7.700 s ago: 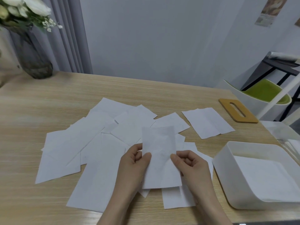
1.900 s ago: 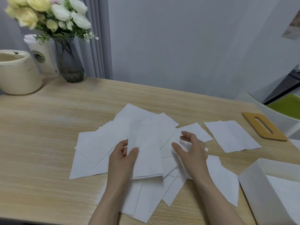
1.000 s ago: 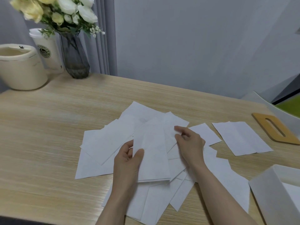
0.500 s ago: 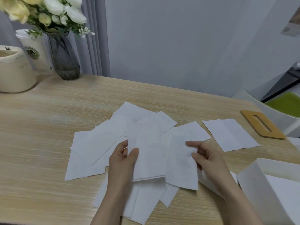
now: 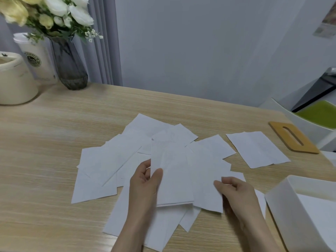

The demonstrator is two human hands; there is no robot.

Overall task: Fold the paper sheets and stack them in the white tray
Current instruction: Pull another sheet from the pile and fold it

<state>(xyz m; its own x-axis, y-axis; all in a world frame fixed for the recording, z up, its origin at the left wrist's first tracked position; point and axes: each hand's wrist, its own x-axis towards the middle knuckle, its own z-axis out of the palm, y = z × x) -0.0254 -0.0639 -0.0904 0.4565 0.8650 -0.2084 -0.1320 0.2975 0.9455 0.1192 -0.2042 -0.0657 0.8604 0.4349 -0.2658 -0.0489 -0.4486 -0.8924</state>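
Wood-grain table (image 5: 45, 160), grey wall behind, curtain at far left.

Far left corner: dark glass vase (image 5: 70, 68) with white and yellow flowers, a lidded paper cup (image 5: 36, 59) just behind it, a cream pot (image 5: 14, 82) at the left edge.

Loose sheets (image 5: 109, 160) lie fanned and overlapping across the middle of the table. One sheet (image 5: 258, 149) lies apart to the right, flat, with a crease down its length. Beyond it, near the right edge, a wooden plate (image 5: 292, 138) with a slot.

Tray (image 5: 283, 211), white, sits at near right; its near-left wall faces me. White paper lies flat on its floor; I cannot tell how many layers.

My left hand (image 5: 145, 186) grips a folded sheet (image 5: 172, 175) by its left edge, thumb on top, fingers curled behind. It stands nearly lengthwise away from me, over the pile; layered edges show at its near end.

My right hand (image 5: 236, 191) pinches a second sheet (image 5: 205, 179) at its right edge, thumb and fingertips closed on the paper. This sheet lies just right of the folded one, and its left part is tucked under it. It sits slightly tilted. Whether it is lifted off the pile or lying on it I cannot tell.

Both held sheets are left of the tray, apart from it.

Right of the table: a chair with a green seat (image 5: 320, 113).
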